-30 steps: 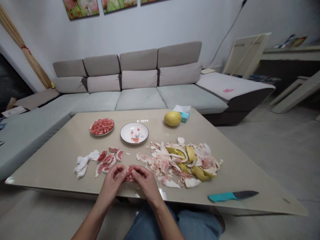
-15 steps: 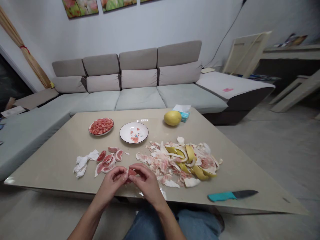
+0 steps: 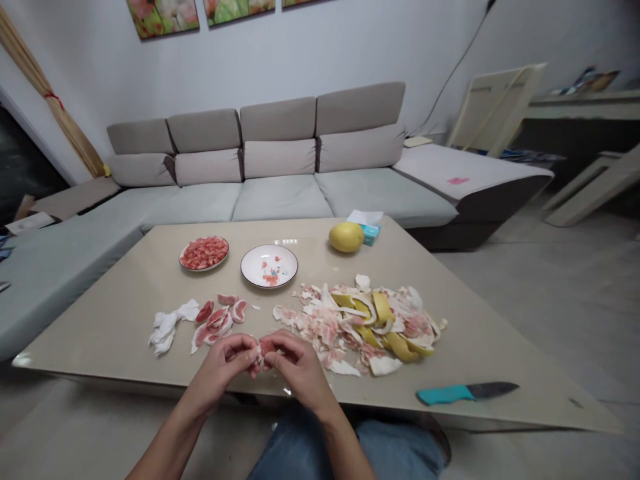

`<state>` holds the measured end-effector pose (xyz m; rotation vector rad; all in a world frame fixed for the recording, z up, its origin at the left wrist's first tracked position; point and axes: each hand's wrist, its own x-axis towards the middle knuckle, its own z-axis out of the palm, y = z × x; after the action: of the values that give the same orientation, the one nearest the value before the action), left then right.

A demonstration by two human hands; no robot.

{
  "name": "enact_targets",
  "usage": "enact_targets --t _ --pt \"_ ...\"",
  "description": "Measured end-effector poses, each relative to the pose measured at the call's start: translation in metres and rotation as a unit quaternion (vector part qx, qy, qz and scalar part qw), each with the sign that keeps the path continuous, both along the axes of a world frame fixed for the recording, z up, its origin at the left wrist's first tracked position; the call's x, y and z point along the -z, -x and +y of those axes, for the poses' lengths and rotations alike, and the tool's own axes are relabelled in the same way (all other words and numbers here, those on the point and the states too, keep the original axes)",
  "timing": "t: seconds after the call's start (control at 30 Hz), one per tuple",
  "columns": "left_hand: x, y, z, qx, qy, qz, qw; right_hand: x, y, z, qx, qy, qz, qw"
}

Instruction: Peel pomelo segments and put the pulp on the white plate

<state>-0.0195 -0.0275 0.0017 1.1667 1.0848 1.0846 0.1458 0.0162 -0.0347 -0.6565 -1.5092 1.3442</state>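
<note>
Between my fingertips, over the table's near edge, is a red pomelo segment (image 3: 267, 347). My left hand (image 3: 233, 360) pinches its left side, and my right hand (image 3: 294, 363) grips its right side; the fingers cover much of it. Several pomelo segments (image 3: 219, 320) with pale skin lie just beyond my left hand. To the right of my right hand spreads a heap of pomelo peel and membrane (image 3: 360, 327). Farther back, a white plate (image 3: 257, 260) holds a few small red bits, and a second plate (image 3: 204, 269) is piled with red pulp (image 3: 204, 253).
A crumpled white tissue (image 3: 167, 327) lies left of the segments. A knife with a teal handle (image 3: 445, 395) rests near the front right edge. At the back, a whole yellow pomelo (image 3: 346, 237) sits beside a tissue pack (image 3: 371, 233). A sofa (image 3: 280, 197) stands behind the table (image 3: 125, 280).
My hands have moved slightly apart around the segment, and more of its red flesh shows at my right fingertips. The plates, peel and knife stay where they were.
</note>
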Motion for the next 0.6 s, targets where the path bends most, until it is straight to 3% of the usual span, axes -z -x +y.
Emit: enact_targets --t 0.13,0.27,0.6 --pt "0.0002 0.0015 -0.0012 0.016 0.016 -0.008 1.000 0.0003 -0.0002 -0.0012 -0.042 0.038 0.019 0.998" --pt "-0.0015 0.0007 -0.0002 -0.006 0.002 0.011 1.000 0.0005 0.0004 -0.0015 -0.010 0.015 0.007 1.000" --pt "-0.0042 -0.0041 0.0024 -0.049 -0.080 0.234 0.968 -0.0015 -0.0008 -0.0016 0.037 -0.079 -0.052 0.995"
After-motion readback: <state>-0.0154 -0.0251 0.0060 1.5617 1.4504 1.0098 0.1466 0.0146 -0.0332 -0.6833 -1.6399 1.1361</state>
